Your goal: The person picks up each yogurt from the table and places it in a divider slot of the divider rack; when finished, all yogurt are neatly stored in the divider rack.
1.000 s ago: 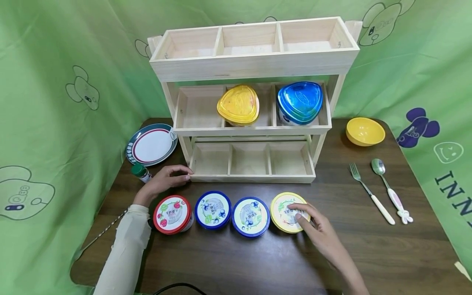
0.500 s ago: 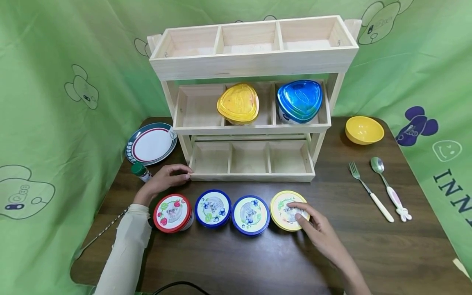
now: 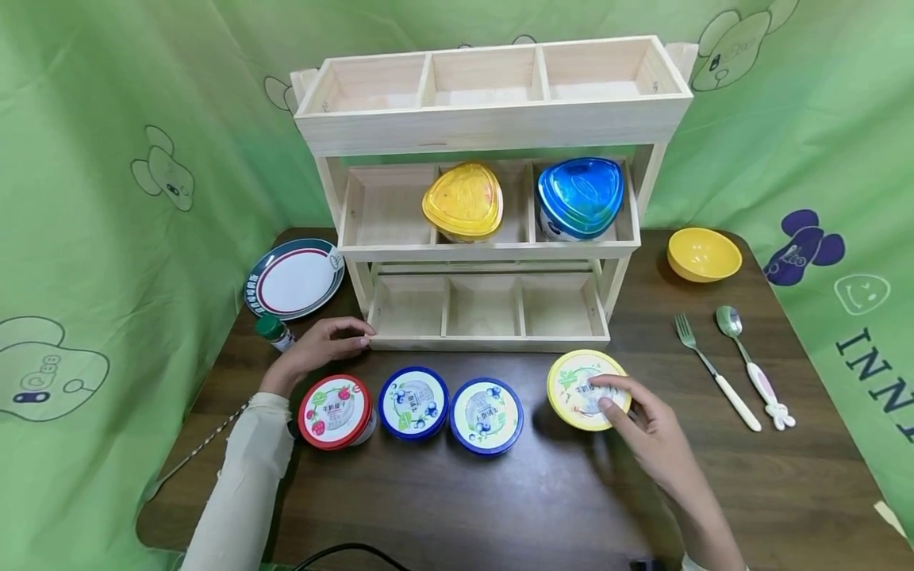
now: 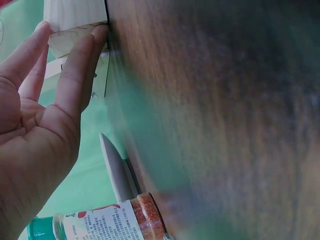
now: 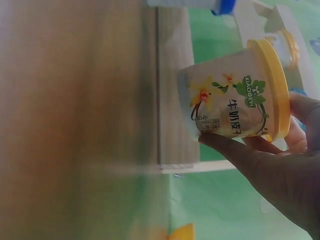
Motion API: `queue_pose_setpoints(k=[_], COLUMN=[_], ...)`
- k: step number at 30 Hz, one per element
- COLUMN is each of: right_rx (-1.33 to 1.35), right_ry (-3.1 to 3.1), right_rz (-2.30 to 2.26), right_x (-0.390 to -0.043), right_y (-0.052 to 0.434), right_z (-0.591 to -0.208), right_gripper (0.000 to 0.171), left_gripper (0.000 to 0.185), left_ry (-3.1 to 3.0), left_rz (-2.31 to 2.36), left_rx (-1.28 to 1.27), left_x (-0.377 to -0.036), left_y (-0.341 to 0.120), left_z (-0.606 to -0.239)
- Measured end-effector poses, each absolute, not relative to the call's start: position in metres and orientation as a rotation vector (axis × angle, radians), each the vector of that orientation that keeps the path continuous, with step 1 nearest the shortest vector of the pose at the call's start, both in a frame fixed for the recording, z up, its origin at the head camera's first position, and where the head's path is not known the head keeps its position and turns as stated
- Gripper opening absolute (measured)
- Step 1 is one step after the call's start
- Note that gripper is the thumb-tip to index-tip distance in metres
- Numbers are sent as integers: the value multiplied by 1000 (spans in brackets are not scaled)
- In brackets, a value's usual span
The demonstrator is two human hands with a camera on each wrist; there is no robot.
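My right hand (image 3: 653, 432) holds a paper tub with a yellow lid (image 3: 581, 381), thumb and fingers around it. In the right wrist view the tub (image 5: 230, 97) is tilted and off the table, its flower print showing. My left hand (image 3: 317, 353) touches the lower left corner of a pale wooden three-tier shelf (image 3: 493, 131) with fairly straight fingertips; the left wrist view shows them against the wood (image 4: 75, 37). A red-lidded tub (image 3: 336, 412) and two blue-lidded tubs (image 3: 412, 403) stand in a row before the shelf.
A yellow-lidded container (image 3: 464, 202) and a blue-lidded one (image 3: 580, 198) sit on the middle tier. To the left are a plate (image 3: 296, 277) and a green-capped spice jar (image 3: 274, 331). To the right lie a yellow bowl (image 3: 703, 255), a fork (image 3: 714, 373) and a spoon (image 3: 757, 373).
My right hand has lifted the yellow-lidded tub off the table and shifted it right and slightly toward the shelf, away from the blue-lidded tubs. The left hand stays at the shelf corner.
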State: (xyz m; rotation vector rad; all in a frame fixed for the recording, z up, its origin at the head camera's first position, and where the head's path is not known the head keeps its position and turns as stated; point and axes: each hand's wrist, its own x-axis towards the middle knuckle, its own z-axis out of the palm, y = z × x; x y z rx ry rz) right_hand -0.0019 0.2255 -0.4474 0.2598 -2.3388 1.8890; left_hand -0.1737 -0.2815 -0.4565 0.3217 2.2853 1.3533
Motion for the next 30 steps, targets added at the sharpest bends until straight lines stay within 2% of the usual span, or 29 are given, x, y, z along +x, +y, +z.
queue_pose_setpoints(k=[6,17,24,26,30], right_rx=[190,328,388,410,445], right_ry=[-2315,-2345,-2348,-2346,-2331], right_rz=[1870,1737,1782,1795,1829], right_x=[-10,-37,-51,-54,-61], right_y=[230,228,213,209,200], right_z=[-430,-390,-370,-366,-362], right_gripper=[26,31,32,31,30], left_gripper=[29,35,34,34,34], left_ry=[2230,2258,2242,2250,2295], left_rz=[1399,1337,1373,1370,1303], left_rx=[380,225,305,293,250], left_x=[-174,-170,-193,-190,-172], left_y=[-284,-275,-301,-299,-277], left_z=[-456,-449,-493,-488,-449])
